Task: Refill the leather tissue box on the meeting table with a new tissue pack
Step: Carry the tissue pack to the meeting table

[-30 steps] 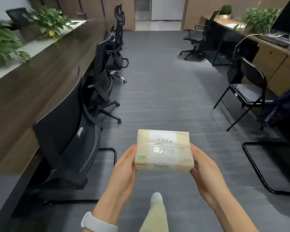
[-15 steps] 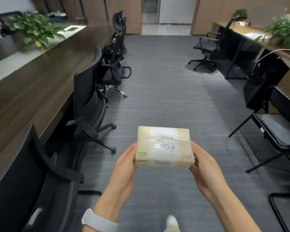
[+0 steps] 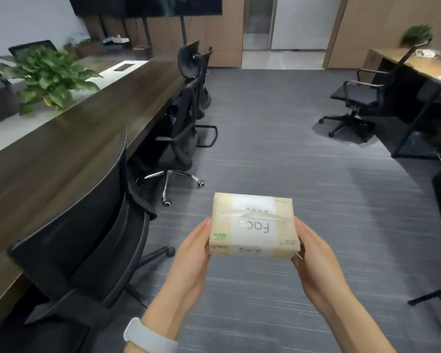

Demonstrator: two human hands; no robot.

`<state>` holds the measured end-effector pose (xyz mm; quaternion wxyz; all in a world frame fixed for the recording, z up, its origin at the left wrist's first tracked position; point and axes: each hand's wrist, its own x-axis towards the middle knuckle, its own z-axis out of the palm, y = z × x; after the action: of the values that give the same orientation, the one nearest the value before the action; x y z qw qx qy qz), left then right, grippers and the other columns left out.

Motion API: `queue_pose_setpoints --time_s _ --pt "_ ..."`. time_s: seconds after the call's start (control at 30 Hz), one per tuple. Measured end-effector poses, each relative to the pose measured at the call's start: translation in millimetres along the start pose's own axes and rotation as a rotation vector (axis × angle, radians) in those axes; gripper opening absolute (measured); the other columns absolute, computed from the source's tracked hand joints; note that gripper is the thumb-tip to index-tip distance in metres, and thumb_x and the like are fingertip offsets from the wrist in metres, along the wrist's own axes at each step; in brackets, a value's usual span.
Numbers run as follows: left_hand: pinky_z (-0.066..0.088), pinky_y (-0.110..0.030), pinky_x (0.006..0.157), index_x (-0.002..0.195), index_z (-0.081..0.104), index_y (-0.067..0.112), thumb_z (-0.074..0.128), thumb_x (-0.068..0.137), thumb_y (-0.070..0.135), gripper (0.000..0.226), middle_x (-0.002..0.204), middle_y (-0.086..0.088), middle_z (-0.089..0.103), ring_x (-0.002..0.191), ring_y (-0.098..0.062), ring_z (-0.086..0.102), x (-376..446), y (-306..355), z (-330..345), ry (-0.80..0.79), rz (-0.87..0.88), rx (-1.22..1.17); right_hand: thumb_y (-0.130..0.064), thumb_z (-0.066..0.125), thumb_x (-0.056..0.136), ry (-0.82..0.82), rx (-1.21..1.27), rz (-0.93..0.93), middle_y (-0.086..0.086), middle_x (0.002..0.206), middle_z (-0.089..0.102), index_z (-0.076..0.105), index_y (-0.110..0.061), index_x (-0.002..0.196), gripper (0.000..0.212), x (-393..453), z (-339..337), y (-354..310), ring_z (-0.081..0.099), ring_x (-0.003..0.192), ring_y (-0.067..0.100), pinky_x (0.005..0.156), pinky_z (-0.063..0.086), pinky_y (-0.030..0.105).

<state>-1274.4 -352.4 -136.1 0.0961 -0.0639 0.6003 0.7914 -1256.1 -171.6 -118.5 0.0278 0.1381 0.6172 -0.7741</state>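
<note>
A beige and white tissue pack printed "Face" hangs level in front of me over the grey carpet. My left hand grips its left end and my right hand grips its right end. The long dark wooden meeting table runs along my left. At its far end stand small dark objects, one with something white on top; I cannot tell whether that is the leather tissue box.
Black office chairs line the table's right side. A potted plant sits on the table. Another chair and a desk stand at the right. Grey carpet runs toward a doorway.
I have walked forward along the table with the pack held the same way; the chairs and the plant have drawn closer and the far end of the room has come into view.
</note>
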Motion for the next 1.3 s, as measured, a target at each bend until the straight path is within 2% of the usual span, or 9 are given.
queue_pose_setpoints --time_s 0.13,0.27,0.43,0.57,0.73,0.9,1.1,1.2,1.3 --pt "0.038 -0.042 0.109 0.114 0.068 0.008 0.039 0.1 0.024 0.035 0.118 -0.008 0.071 0.118 -0.022 0.06 121.2 17.5 15.3 0.006 -0.01 -0.005 -0.025 0.045 0.095 -0.024 -0.016 0.022 -0.006 0.104 0.076 0.075 -0.025 0.104 0.031 124.8 0.3 -31.6 0.069 0.093 0.004 0.081 0.048 0.027" --pt "0.038 -0.042 0.11 0.113 0.069 0.013 0.04 0.099 0.026 0.035 0.116 -0.004 0.072 0.116 -0.019 0.062 247.8 29.1 24.7 0.016 -0.008 0.019 -0.01 0.04 0.097 -0.012 -0.068 -0.03 -0.018 0.093 0.076 0.074 -0.028 0.101 0.038 246.3 6.4 -50.0 0.067 0.082 -0.008 0.064 0.047 0.011" --pt "0.038 -0.042 0.11 0.112 0.069 0.014 0.04 0.099 0.027 0.035 0.115 -0.002 0.073 0.115 -0.016 0.062 423.8 63.6 38.6 -0.03 0.003 0.047 -0.023 0.045 0.095 0.027 -0.028 -0.015 -0.01 0.101 0.076 0.076 -0.028 0.1 0.032 411.0 23.3 -91.7 0.069 0.089 -0.001 0.077 0.046 0.026" --pt "0.041 -0.035 0.106 0.111 0.071 0.015 0.039 0.099 0.029 0.037 0.113 0.001 0.074 0.114 -0.013 0.063 538.5 99.7 57.8 -0.043 -0.01 0.029 -0.021 0.045 0.095 0.052 -0.009 -0.007 -0.011 0.099 0.076 0.076 -0.027 0.1 0.032 523.9 31.2 -136.1 0.068 0.083 -0.005 0.074 0.045 0.024" --pt "0.043 -0.033 0.1 0.104 0.073 0.015 0.038 0.099 0.029 0.039 0.106 0.002 0.076 0.102 -0.008 0.068 668.7 128.0 79.5 -0.033 -0.007 0.011 -0.024 0.045 0.095 0.045 0.006 0.014 -0.008 0.098 0.077 0.078 -0.029 0.093 0.033 657.4 35.8 -172.5 0.069 0.086 0.0 0.081 0.048 0.029" --pt "0.043 -0.03 0.101 0.111 0.07 0.015 0.038 0.099 0.031 0.038 0.11 0.002 0.075 0.111 -0.011 0.065 819.8 141.7 99.2 -0.005 -0.015 0.02 -0.024 0.047 0.094 0.039 0.002 0.02 -0.006 0.097 0.077 0.078 -0.025 0.095 0.031 810.3 33.0 -197.4 0.069 0.087 0.005 0.081 0.049 0.029" --pt "0.037 -0.036 0.11 0.113 0.069 0.013 0.037 0.099 0.032 0.039 0.115 0.0 0.073 0.115 -0.013 0.062 1015.0 179.6 140.7 0.02 0.038 0.034 -0.027 0.046 0.096 -0.02 -0.006 -0.012 -0.007 0.101 0.077 0.075 -0.025 0.103 0.03 1015.2 27.8 -254.6 0.07 0.092 0.007 0.08 0.048 0.029" --pt "0.034 -0.037 0.112 0.118 0.067 0.016 0.038 0.099 0.035 0.039 0.118 0.003 0.072 0.117 -0.009 0.061 1097.0 206.8 154.1 0.075 0.024 -0.003 -0.024 0.044 0.096 -0.058 -0.015 0.003 -0.007 0.103 0.076 0.074 -0.024 0.106 0.031 1104.2 32.8 -287.8 0.069 0.093 0.005 0.078 0.047 0.027" --pt "0.036 -0.038 0.111 0.113 0.069 0.016 0.038 0.098 0.036 0.04 0.115 0.002 0.073 0.115 -0.012 0.062 1171.7 227.0 163.1 0.088 0.029 0.012 -0.023 0.043 0.096 -0.087 -0.023 0.013 -0.006 0.104 0.076 0.074 -0.024 0.105 0.032 1184.1 38.6 -312.9 0.069 0.091 0.006 0.079 0.047 0.028"
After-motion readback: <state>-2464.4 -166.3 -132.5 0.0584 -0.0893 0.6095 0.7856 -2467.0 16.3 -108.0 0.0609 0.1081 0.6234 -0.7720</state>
